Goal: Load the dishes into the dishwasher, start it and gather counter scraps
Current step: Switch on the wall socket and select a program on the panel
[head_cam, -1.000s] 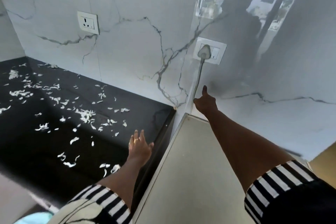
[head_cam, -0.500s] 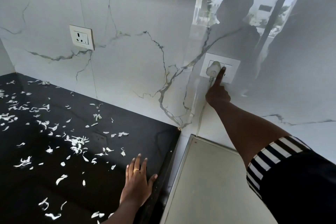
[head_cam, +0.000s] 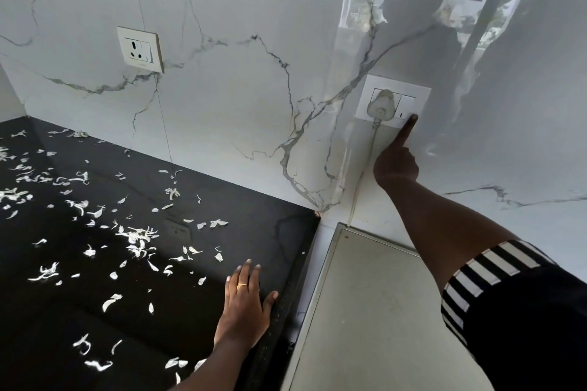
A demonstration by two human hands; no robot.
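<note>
The right hand point(head_cam: 395, 165) has its forefinger straight, tip on the rocker of the white wall switch plate point(head_cam: 419, 95), other fingers curled; a white plug point(head_cam: 381, 105) sits in the plate's socket. The left hand point(head_cam: 244, 305) lies flat, fingers together, at the right edge of the glossy black stone bench point(head_cam: 254, 200). Small white vegetable scraps point(head_cam: 136, 235) are scattered across the bench's left and middle. A pale grey flat appliance top point(head_cam: 365, 311) adjoins that edge.

You stand in home kitchen. Before you: glossy black countertop point(head_cam: 241, 200) strewn with pale scraps point(head_cam: 136, 235), white marble-look backsplash point(head_cam: 238, 98) rising behind it, switched wall socket point(head_cam: 139, 49) above counter, second socket plate point(head_cam: 421, 98) with plug point(head_cam: 381, 105) and cord, grey top of freestanding appliance point(head_cam: 365, 311) set lower beside counter end
</note>
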